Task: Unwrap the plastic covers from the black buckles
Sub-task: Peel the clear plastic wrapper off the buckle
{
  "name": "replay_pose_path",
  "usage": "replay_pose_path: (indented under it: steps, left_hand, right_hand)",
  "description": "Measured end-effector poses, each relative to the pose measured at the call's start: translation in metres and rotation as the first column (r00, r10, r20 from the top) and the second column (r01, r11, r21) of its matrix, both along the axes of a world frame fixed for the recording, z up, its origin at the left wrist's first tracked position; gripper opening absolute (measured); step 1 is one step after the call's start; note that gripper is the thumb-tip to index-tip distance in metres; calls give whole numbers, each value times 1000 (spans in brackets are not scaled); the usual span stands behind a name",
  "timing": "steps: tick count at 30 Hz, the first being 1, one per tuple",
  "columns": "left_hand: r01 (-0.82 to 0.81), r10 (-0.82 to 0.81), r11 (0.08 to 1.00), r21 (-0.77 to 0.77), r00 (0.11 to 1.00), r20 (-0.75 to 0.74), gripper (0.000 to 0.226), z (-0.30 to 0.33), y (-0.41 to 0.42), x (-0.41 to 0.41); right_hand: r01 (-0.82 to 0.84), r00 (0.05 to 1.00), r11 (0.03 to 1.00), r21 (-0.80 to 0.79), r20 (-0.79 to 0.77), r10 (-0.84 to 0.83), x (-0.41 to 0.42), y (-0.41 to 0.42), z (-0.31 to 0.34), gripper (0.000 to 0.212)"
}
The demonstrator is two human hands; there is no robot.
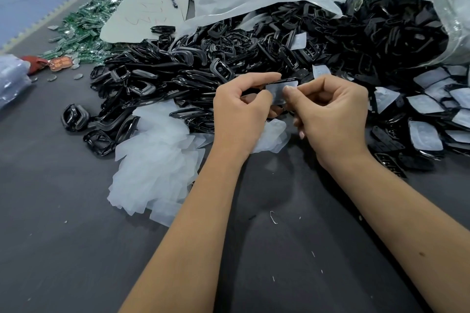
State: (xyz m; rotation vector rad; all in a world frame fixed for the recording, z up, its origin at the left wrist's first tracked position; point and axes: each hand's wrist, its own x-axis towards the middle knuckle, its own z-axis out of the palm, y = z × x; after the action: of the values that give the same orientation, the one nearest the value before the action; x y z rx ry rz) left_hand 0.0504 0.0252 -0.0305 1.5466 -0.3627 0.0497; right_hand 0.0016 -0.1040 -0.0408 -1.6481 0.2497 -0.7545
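Far left, desk [50, 185]: dark grey surface carrying a scatter of green circuit boards [84, 30] and a few loose round coins or cells, too small to tell which.

Left of centre: pile of bare buckles [157, 76], black, already without film. In front of it, a heap of peeled covers [157, 160], translucent white, lying flat on the desk.

Centre, left hand [241, 104]: fingers curled round one black buckle [287, 80], holding it above the desk, thumb on its near face.

Centre, plastic cover [277, 94]: pale film attached to the held buckle, facing the camera.

Right of centre, right hand [330, 112]: thumb and forefinger pinching the right edge of the cover, other fingers curled under.

Far right: stack of wrapped buckles [429, 109], film on, beside an open clear bag [452, 7] spilling more black parts.

Risks, as judged: the film may tear at the pinched edge if pulled sharply, leaving a strip behind. The buckle may slip from the left hand and drop into the bare pile, mixing wrapped with unwrapped. The peeled cover may cling to the fingers.
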Motion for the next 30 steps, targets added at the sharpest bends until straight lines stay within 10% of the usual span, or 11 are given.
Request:
replay_pose_path:
  steps: [30]
  left_hand:
    - [56, -60, 994, -89, 998, -37, 24, -4, 2, 3]
  right_hand:
    - [-135, 991, 969, 206, 11, 136, 3, -7, -1, 22]
